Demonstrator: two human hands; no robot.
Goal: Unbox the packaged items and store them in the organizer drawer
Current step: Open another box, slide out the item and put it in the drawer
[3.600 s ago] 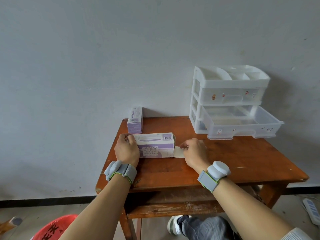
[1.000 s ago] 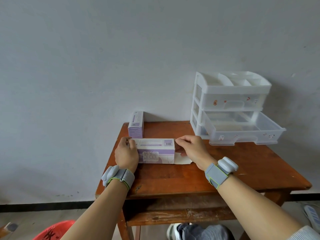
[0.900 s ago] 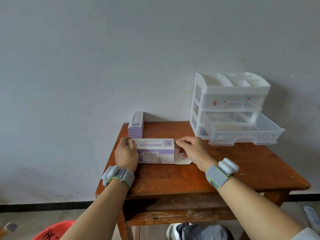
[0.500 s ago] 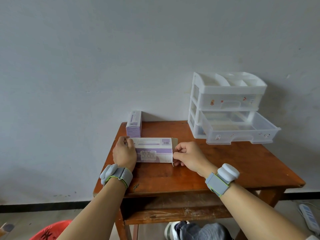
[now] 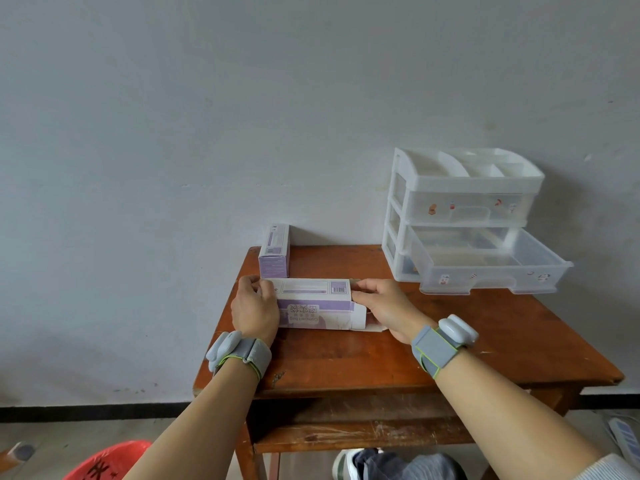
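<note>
Two hands on the box (image 5: pixel 311 296): left hand (image 5: pixel 255 306) clamps the closed end, right hand (image 5: pixel 384 308) pinches the mouth. I'd pull the white item (image 5: pixel 358 316) straight toward my right palm.

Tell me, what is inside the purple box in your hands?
A white rounded end pokes out of the box at its open side. The rest is hidden by cardboard and the right hand.

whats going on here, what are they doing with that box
A person is unboxing at a wooden table. The left-hand grip holds one end of a purple and white box lying flat; the right-hand grip pinches its opened end, where something white shows. A second box stands behind. The lower drawer of the organizer is pulled out.
</note>
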